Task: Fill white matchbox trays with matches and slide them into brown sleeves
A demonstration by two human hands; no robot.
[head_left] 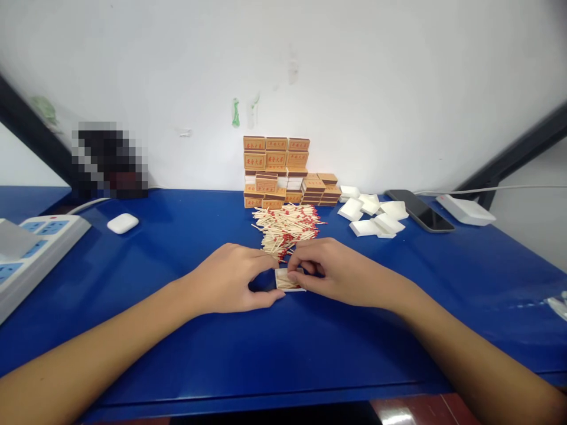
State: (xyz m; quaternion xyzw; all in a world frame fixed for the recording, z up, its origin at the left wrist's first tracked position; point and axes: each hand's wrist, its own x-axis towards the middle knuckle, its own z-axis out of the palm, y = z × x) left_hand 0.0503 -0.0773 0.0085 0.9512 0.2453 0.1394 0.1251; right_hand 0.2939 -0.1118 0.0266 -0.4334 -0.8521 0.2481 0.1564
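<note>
A small white matchbox tray (283, 288) with matches (286, 280) in it lies on the blue table. My left hand (234, 277) grips its left end, thumb at the near edge and index finger at the far edge. Over the tray's right part, my right hand (328, 268) has thumb and forefinger pinched together on matches inside; the fingers hide that end. Just beyond both hands spreads a heap of loose red-tipped matches (287, 227).
Behind the heap, matchboxes (276, 159) are stacked against the wall. Several empty white trays (376, 213) lie to the right, near a phone (420, 211) and a white box (466, 210). At left are a white earbud case (123, 223) and a power strip (48, 251).
</note>
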